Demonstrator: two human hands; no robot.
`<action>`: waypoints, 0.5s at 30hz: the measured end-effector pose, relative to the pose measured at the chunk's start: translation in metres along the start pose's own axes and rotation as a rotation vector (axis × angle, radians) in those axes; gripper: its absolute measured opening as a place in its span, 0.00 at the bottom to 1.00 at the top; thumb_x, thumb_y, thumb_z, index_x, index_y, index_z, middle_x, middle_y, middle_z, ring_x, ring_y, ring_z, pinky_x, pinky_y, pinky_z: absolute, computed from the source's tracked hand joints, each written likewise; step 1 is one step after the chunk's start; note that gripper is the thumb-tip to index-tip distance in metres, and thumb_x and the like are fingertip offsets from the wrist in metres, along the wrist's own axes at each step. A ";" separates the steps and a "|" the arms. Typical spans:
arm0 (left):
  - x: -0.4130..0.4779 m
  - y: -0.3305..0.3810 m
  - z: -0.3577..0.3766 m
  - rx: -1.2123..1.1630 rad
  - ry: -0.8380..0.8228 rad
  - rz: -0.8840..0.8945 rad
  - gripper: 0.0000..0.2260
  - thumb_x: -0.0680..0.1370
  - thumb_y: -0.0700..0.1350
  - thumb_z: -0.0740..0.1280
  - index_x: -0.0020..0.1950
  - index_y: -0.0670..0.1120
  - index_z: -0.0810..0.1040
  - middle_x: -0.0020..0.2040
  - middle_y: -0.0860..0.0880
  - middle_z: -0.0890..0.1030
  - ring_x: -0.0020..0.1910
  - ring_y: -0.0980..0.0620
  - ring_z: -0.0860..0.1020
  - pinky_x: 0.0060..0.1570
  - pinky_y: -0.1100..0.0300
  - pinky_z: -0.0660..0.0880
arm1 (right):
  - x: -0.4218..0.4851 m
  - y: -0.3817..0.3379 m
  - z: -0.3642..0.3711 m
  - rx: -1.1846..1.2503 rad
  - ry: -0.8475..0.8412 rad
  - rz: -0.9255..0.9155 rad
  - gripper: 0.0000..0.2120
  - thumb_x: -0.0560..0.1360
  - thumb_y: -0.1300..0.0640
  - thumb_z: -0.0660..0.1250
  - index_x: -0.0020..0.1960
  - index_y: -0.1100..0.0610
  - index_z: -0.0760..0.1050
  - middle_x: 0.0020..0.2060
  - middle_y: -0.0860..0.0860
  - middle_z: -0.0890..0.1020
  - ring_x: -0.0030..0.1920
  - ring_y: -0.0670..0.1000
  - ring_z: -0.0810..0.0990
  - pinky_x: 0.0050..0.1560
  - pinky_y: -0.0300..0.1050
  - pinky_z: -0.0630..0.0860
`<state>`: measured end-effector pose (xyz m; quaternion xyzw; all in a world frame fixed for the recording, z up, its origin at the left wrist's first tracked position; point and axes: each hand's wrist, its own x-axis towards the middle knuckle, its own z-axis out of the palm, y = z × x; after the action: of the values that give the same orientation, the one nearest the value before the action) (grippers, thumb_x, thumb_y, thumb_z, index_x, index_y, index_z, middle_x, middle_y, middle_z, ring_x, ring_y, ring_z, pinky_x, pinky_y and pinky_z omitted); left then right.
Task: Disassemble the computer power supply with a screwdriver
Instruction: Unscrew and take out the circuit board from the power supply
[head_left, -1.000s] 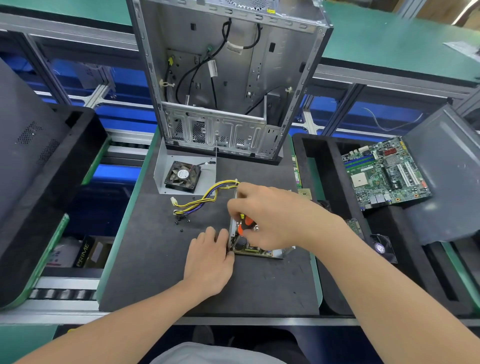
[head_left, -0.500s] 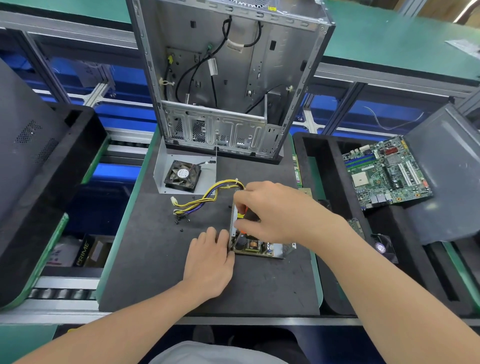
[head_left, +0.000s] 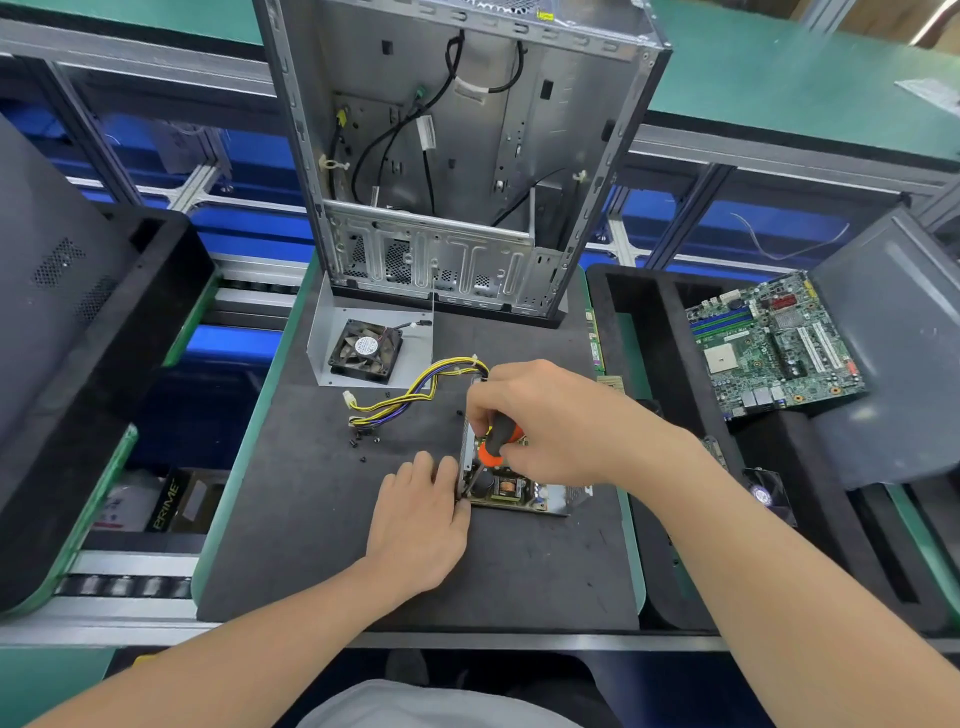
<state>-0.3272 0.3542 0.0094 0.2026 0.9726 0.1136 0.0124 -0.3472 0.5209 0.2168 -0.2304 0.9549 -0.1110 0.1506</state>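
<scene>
Rotated slightly since before, the right hand (head_left: 556, 421) gripped the screwdriver (head_left: 496, 442) over the power supply (head_left: 524, 492), the flat, relaxed left hand (head_left: 415, 525) touching its edge.

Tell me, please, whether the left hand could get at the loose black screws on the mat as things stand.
Probably yes: the left hand rests against the power supply, and only bare mat lies between it and the screws.

Open computer case (head_left: 457, 156) upright on dark mat (head_left: 519, 571), motherboard (head_left: 774, 348) lying in black foam tray (head_left: 644, 343)
</scene>
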 end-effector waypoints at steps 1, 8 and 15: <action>0.000 0.000 0.000 -0.006 -0.013 -0.003 0.10 0.80 0.56 0.59 0.52 0.51 0.64 0.46 0.52 0.64 0.43 0.48 0.69 0.44 0.52 0.68 | 0.000 -0.001 0.002 -0.019 0.015 0.012 0.07 0.75 0.58 0.69 0.53 0.51 0.76 0.47 0.46 0.76 0.47 0.49 0.76 0.48 0.54 0.79; 0.003 0.002 -0.001 -0.032 -0.071 -0.058 0.11 0.79 0.56 0.58 0.55 0.52 0.63 0.48 0.52 0.63 0.49 0.47 0.70 0.48 0.51 0.68 | 0.004 -0.007 0.008 -0.012 0.024 -0.016 0.03 0.79 0.56 0.66 0.53 0.50 0.76 0.46 0.45 0.74 0.48 0.51 0.75 0.49 0.56 0.79; 0.004 0.003 0.001 -0.066 -0.073 -0.082 0.11 0.79 0.56 0.58 0.51 0.54 0.56 0.48 0.52 0.64 0.49 0.47 0.70 0.48 0.51 0.69 | 0.000 -0.006 0.003 -0.002 0.061 -0.025 0.07 0.76 0.59 0.67 0.52 0.50 0.76 0.46 0.45 0.76 0.46 0.49 0.75 0.46 0.55 0.79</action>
<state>-0.3300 0.3591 0.0091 0.1661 0.9746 0.1376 0.0594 -0.3433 0.5151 0.2158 -0.2390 0.9562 -0.1191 0.1199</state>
